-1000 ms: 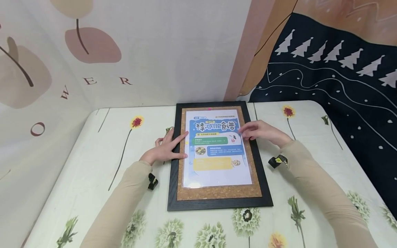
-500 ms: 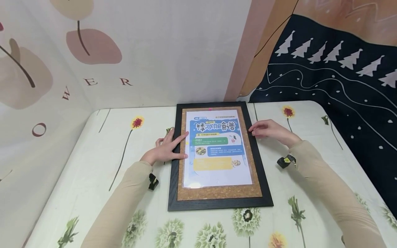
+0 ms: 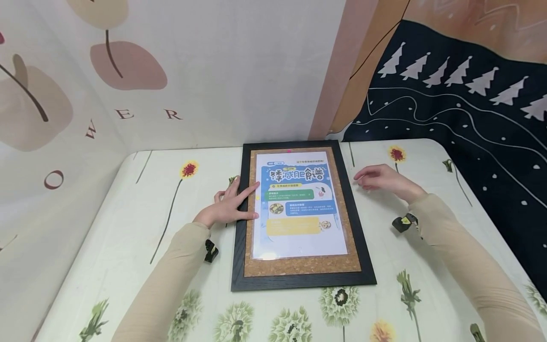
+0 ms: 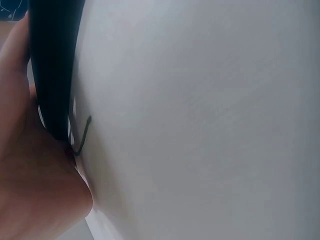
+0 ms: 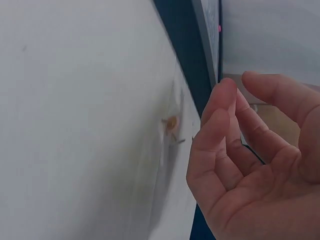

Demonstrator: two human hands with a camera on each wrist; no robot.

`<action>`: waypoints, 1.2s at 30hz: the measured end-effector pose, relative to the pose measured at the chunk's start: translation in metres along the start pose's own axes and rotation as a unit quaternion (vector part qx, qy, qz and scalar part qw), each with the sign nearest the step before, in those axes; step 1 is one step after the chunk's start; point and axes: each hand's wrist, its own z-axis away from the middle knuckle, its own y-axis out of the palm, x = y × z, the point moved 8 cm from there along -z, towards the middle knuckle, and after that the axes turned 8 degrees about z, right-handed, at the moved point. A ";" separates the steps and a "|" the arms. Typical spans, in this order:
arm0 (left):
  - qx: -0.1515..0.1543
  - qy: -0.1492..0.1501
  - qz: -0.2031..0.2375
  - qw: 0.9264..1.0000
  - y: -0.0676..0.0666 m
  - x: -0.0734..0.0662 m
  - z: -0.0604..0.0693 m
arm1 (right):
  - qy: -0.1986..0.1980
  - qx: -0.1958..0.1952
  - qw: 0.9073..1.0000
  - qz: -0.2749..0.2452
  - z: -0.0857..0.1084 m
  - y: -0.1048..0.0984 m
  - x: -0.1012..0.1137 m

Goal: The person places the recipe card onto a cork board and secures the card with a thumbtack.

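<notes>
The diet-recipe poster (image 3: 300, 206) lies on the black-framed cork board (image 3: 301, 267); the left hand (image 3: 226, 206) spreads, ungripping, across its left edge; the right hand (image 3: 384, 181), loosely curled, apparently empty, is just right; uneven left-hand pressure could skew the poster

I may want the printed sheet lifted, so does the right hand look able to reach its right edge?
Probably yes: the right hand looks empty, just outside the black frame, with only that frame's border and a cork strip between it and the sheet.
</notes>
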 end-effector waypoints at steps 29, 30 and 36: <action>-0.002 0.000 -0.005 1.000 -0.001 0.000 0.001 | 0.044 -0.045 0.997 0.038 0.009 -0.014 -0.037; -0.002 -0.001 -0.005 1.000 -0.001 0.000 0.001 | 0.044 -0.049 0.997 0.039 0.008 -0.013 -0.039; 0.000 0.000 -0.005 1.000 -0.001 -0.001 0.001 | 0.046 -0.059 0.996 0.043 0.005 -0.010 -0.043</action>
